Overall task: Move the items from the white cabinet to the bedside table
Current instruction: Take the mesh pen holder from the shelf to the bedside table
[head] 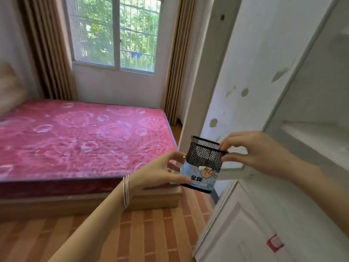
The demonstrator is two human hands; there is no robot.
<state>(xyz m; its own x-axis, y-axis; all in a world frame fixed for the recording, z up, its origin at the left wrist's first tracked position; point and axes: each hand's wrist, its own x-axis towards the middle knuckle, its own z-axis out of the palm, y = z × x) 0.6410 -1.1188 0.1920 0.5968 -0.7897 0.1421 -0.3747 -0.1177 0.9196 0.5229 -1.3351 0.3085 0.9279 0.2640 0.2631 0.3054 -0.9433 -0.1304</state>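
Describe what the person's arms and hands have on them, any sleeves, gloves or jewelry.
Both forearms are bare, with no sleeves showing in the frame, and neither hand wears a glove. The left hand has thin silver bangles around its wrist. The right hand shows no rings, watch or bracelet.

The mesh holder (205,155) is black with a pale blue label; the mattress (81,137) is pink with white rings, the curtains (47,48) tan, the floor (151,233) orange-striped.
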